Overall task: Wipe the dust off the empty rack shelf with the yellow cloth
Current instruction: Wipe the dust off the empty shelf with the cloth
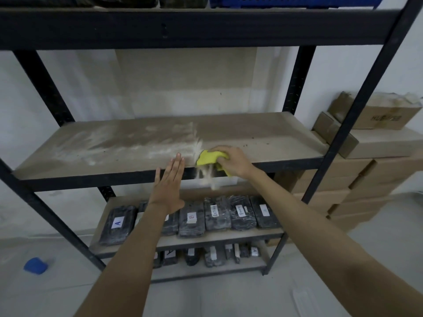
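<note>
Dust spilling off the front edge of a rack shelf under a yellow cloth.

White dust (128, 145) streaks the left half of the empty shelf (263, 133); the left hand (168, 183) is held flat and open, fingers together, in front of the shelf edge. Just right of it the right hand (233, 160) is clamped on the yellow cloth (209, 157) at the front edge, powder falling below.
</note>
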